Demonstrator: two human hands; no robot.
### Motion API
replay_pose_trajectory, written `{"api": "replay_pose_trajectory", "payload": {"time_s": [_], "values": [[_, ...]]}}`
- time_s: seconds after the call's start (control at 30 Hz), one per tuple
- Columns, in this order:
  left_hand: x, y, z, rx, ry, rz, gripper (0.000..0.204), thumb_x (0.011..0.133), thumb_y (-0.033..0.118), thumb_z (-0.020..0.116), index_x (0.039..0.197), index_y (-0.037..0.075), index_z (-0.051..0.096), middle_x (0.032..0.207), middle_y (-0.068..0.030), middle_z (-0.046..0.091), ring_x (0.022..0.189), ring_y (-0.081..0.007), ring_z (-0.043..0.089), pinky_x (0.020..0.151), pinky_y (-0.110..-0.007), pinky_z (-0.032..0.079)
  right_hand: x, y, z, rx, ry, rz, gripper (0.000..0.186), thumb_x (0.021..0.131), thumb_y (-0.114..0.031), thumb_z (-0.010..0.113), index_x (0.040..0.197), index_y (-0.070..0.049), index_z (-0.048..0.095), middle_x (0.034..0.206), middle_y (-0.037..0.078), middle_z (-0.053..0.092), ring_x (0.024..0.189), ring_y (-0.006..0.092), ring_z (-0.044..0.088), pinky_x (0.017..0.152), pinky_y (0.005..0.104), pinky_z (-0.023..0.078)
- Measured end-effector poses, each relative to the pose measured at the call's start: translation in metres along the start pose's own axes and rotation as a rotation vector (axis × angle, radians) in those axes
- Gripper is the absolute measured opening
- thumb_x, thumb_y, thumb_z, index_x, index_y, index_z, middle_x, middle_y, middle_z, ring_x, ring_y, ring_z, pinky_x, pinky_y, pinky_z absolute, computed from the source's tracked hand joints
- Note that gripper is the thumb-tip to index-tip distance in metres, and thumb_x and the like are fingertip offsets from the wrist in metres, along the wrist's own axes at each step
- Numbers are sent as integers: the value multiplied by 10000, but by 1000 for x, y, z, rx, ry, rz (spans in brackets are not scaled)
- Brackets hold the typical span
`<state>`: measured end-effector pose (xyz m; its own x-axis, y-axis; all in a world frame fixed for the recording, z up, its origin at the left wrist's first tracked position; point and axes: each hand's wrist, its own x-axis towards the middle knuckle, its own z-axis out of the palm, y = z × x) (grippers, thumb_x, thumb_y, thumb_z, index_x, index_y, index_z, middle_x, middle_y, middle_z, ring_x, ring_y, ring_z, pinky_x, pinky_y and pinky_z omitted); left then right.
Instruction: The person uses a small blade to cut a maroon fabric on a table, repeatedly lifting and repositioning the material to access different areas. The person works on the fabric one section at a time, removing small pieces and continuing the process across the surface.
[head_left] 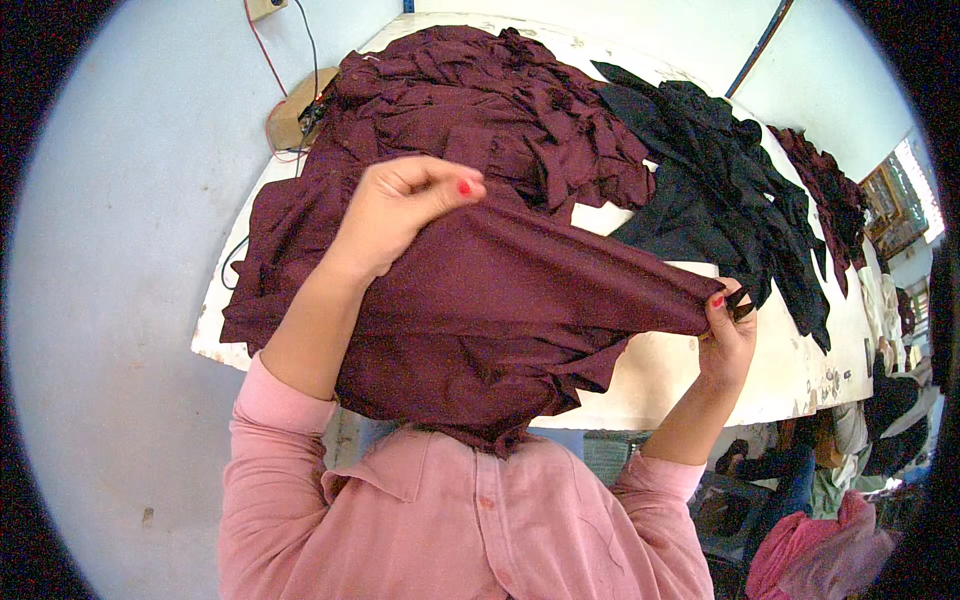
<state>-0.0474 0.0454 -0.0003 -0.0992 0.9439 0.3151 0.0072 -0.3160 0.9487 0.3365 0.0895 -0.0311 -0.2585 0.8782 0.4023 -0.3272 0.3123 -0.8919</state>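
I stretch a maroon cloth (520,270) between my hands, its near part bunched against my pink shirt. My left hand (400,205) pinches its upper edge near the middle of the view. My right hand (728,335), farther right and lower, grips the other end between thumb and fingers, beside a small dark item (742,306) that I cannot make out clearly.
A heap of maroon fabric (460,90) covers the pale table (790,375) behind my hands. Black fabric (730,190) and more maroon pieces lie right. A box with wires (295,110) sits back left by the wall. Assorted cloths (810,550) crowd the lower right.
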Motion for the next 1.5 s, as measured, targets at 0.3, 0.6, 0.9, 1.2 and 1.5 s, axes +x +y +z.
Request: {"api": "replay_pose_trajectory", "payload": {"time_s": [0.3,0.6,0.9,1.2,1.5], "values": [[21,8,-72,-215,595,246,365,936,39,557,1298,15,514,1232,-104,604,1171,-201,557,1025,-334,439,0,0,-7,149,50,11,184,905,-86,637,1070,-13,602,1025,94,651,899,190,638,809,349,522],[-12,32,75,156,-374,283,367,815,122,757,1146,20,637,1086,-77,674,1031,-151,624,894,-281,491,16,-19,116,-306,-226,-123,69,873,-60,654,844,-4,628,791,-4,602,766,67,523,684,231,418],[-19,33,70,-250,-410,-164,190,873,83,696,1023,-22,647,895,-22,656,817,-56,595,730,-196,484,15,-8,119,-178,-161,-25,146,939,-131,593,992,-3,639,861,9,603,794,75,518,733,227,425],[-28,32,70,-535,-336,-401,175,958,192,586,989,39,665,886,48,637,733,-2,546,617,-154,425,13,-14,118,-652,-343,-209,402,945,-181,547,1310,-14,535,896,138,574,814,233,558,779,301,440],[-36,32,66,-575,-479,-319,150,957,167,582,920,37,646,890,45,609,837,-22,525,776,-205,428,9,-15,120,-547,-352,-339,365,909,-200,607,1210,8,613,903,152,654,799,244,631,751,306,477]]}}
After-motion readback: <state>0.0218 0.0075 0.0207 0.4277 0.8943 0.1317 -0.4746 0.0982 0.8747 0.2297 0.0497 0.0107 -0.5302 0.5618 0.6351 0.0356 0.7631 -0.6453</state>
